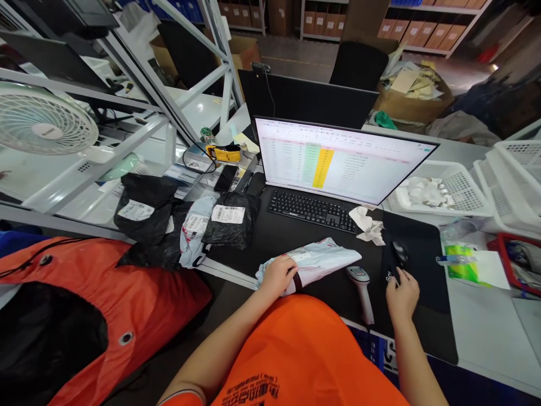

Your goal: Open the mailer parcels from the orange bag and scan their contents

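A white and pale-blue plastic mailer bag (323,258) lies on the black desk mat in front of my body. My left hand (276,277) is at its left end, fingers curled on the plastic. On the mat to the right, my right hand (403,296) rests just below a black computer mouse (399,254). Its thumb and forefinger are apart, and I see nothing held between them; the other fingers are partly hidden. Between my hands lies a grey-white barcode scanner (361,290). A black keyboard (313,211) sits beyond the bag, under a lit monitor (338,160) showing a spreadsheet.
Black and white wrapped parcels (230,220) with labels lie to the left, beside a phone (226,177). An orange sack (139,282) stands lower left. Crumpled paper (367,225) is by the keyboard. White baskets (473,194) and a green packet (460,265) are right; a fan (46,121) is far left.
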`<state>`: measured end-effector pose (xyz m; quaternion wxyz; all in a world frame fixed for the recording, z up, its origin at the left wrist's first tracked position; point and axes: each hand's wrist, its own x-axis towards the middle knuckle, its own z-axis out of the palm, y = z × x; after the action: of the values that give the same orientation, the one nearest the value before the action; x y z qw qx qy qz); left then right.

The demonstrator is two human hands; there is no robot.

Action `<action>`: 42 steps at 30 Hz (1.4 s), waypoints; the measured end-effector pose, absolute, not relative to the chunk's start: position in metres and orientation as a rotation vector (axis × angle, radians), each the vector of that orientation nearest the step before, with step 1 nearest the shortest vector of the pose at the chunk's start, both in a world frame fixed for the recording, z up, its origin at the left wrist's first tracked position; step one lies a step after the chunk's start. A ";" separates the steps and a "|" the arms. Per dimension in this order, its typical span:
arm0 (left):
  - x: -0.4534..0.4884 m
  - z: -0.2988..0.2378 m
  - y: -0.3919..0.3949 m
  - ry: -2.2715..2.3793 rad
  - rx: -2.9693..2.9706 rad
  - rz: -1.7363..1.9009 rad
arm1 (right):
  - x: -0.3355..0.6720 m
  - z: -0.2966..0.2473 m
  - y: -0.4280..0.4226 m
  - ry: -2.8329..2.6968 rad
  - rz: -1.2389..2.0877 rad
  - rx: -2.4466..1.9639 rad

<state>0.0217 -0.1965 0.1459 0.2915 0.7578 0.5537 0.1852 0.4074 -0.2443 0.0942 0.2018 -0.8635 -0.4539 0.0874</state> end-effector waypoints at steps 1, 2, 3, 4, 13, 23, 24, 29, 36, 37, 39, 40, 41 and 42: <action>0.022 0.146 -0.196 1.478 1.975 0.512 | 0.391 0.104 -0.242 -1.395 0.261 -2.256; 0.022 0.147 -0.195 1.474 1.932 0.525 | 0.371 0.115 -0.240 -1.551 0.292 -2.046; 0.021 0.147 -0.194 1.461 1.894 0.533 | 0.349 0.125 -0.238 -1.757 0.361 -1.780; 0.021 0.146 -0.192 1.439 1.863 0.542 | 0.325 0.133 -0.236 -1.954 0.439 -1.538; 0.012 0.130 -0.184 1.320 1.639 0.744 | 0.205 0.141 -0.198 -2.431 0.479 -1.315; 0.016 0.121 -0.191 1.329 1.477 0.872 | 0.194 0.157 -0.185 -2.645 0.572 -1.344; 0.016 0.121 -0.191 1.341 1.467 0.880 | 0.193 0.157 -0.185 -2.655 0.569 -1.352; 0.021 0.119 -0.197 1.442 1.432 0.913 | 0.194 0.159 -0.190 -2.710 0.565 -1.304; 0.021 0.123 -0.201 1.538 1.472 0.953 | 0.203 0.164 -0.199 -2.693 0.614 -1.201; 0.017 0.126 -0.198 1.556 1.476 0.971 | 0.205 0.164 -0.200 -2.679 0.621 -1.186; 0.006 0.135 -0.191 1.563 1.520 0.989 | 0.212 0.164 -0.203 -2.630 0.623 -1.189; 0.000 0.139 -0.188 1.553 1.572 0.980 | 0.218 0.163 -0.204 -2.590 0.614 -1.219; -0.005 0.142 -0.185 1.543 1.637 0.957 | 0.227 0.162 -0.203 -2.537 0.598 -1.273; -0.010 0.144 -0.183 1.548 1.703 0.925 | 0.238 0.160 -0.202 -2.472 0.573 -1.349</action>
<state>-0.0096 -0.1827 0.1437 0.3246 0.6495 0.5903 0.3527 0.2379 -0.2022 0.1595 0.1334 -0.4651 -0.8525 0.1978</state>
